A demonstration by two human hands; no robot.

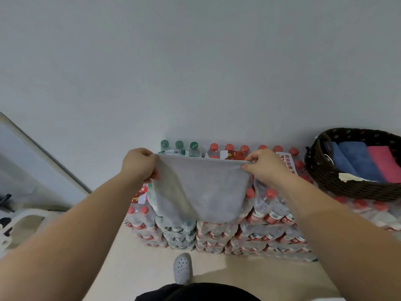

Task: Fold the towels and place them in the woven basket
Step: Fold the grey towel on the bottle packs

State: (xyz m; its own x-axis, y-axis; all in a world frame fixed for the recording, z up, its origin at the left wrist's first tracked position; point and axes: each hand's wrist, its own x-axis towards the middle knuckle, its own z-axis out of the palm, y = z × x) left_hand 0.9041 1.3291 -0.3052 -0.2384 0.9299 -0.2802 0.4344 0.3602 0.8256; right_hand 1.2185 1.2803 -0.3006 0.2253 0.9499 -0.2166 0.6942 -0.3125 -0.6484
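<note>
Shrink-wrapped packs of water bottles [249,231] stand stacked on the pale floor [141,268] against the white wall [195,61]. Most have red caps [214,146], and a few at the stack's back left corner have green caps [179,144]. A grey perforated clog [182,268] rests on the floor just in front of the stack, and a pale framed panel [32,166] runs along the floor's left edge.

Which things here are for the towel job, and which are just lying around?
For the job: grey towel held by left hand and right hand; woven basket with blue towels and pink towel inside.
Just there: stacked water bottles; grey shoe.
</note>
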